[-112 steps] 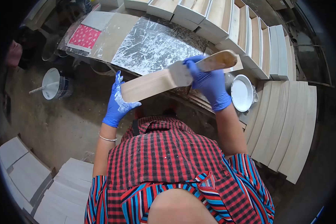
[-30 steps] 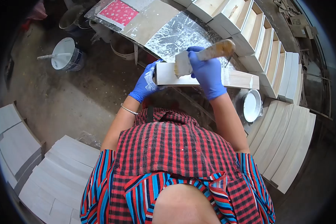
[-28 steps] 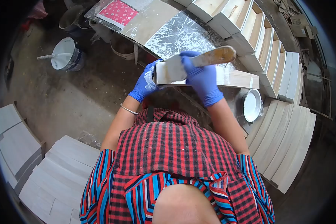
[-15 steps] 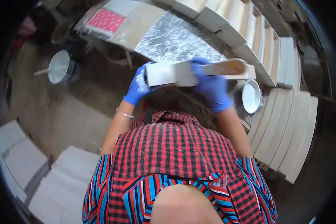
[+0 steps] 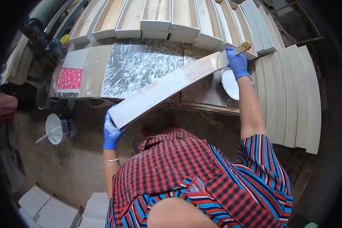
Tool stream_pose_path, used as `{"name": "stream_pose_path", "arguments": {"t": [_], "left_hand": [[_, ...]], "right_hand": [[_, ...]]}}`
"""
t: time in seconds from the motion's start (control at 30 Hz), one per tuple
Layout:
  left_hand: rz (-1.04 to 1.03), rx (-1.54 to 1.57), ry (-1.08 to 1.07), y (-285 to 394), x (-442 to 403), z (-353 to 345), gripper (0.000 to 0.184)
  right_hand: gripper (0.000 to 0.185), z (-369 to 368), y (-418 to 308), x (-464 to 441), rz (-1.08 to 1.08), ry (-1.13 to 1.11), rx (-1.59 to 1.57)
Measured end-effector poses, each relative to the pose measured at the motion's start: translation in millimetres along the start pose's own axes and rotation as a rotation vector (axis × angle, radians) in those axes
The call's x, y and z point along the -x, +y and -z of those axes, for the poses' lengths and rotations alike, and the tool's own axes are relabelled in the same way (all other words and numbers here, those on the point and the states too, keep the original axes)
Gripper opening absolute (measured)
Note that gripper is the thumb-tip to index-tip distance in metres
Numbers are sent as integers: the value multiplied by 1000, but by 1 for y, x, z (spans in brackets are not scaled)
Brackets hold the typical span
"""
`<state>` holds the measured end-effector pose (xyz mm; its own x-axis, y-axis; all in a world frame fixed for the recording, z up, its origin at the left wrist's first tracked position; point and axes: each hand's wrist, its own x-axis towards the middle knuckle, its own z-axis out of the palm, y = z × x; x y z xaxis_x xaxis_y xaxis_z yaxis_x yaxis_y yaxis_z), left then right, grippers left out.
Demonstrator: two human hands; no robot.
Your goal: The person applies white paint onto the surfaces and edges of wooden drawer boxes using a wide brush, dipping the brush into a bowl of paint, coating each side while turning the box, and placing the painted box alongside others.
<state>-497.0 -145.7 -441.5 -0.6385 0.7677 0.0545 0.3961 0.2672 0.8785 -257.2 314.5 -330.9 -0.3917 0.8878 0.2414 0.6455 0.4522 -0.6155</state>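
Note:
A long wooden piece, likely a box like those behind it, slants across the view; its upward face is coated white, with wood grain showing through toward the far right end. My left hand, in a blue glove smeared with white, is closed around its near lower-left end. My right hand, also gloved in blue, grips a paintbrush by its handle. The bristles lie against the face near its far end. Just below my right hand sits a white paint container, partly hidden by my hand and wrist.
Long open wooden boxes line the back of the white-streaked worktable. Pale curved boards are stacked at right. A pink patterned cloth lies at the table's left. A bucket stands on the floor, with white pieces at lower left.
My right hand and the paintbrush have moved right and away, to the piece's far end. The wooden piece now slants, its left end lower and nearer. The view has turned toward the back boxes.

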Motion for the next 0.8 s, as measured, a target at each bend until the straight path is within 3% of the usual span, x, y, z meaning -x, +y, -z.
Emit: {"name": "stream_pose_path", "arguments": {"t": [0.03,0.1,0.13,0.2,0.3,0.37,0.43,0.53,0.6,0.67,0.73,0.77,0.8], "left_hand": [[9,-31,-6,0,1,4,81],[-45,-132,-25,-9,5,9,82],[15,-113,-29,-6,7,9,82],[140,-75,-55,-7,9,13,84],[201,-124,-67,-4,8,14,85],[141,-227,-79,-8,10,17,86],[142,-308,-99,-1,7,15,87],[157,-296,-112,-6,8,15,87],[165,-303,-108,0,7,14,88],[164,-303,-111,-3,7,13,88],[105,-414,-153,-13,10,18,89],[97,-413,-156,-10,8,18,89],[130,-359,-143,-8,9,16,89]], "right_hand": [[26,7,-2,-1,-198,-63,-301],[24,1,-7,-4,-63,-100,-468],[23,-8,-11,0,-177,-174,-535],[21,-17,-22,6,-220,-354,-503],[23,-6,28,-31,-282,-286,-435],[24,1,61,-50,-182,-175,-541],[24,24,49,-54,-116,-131,-310],[21,0,39,-41,559,-61,214],[22,-26,25,-18,772,-214,387],[23,-33,-14,21,821,-204,138],[23,-28,-49,36,698,-408,88],[22,-29,-49,32,679,-370,-15],[23,-32,-39,19,410,-427,-245]]}}
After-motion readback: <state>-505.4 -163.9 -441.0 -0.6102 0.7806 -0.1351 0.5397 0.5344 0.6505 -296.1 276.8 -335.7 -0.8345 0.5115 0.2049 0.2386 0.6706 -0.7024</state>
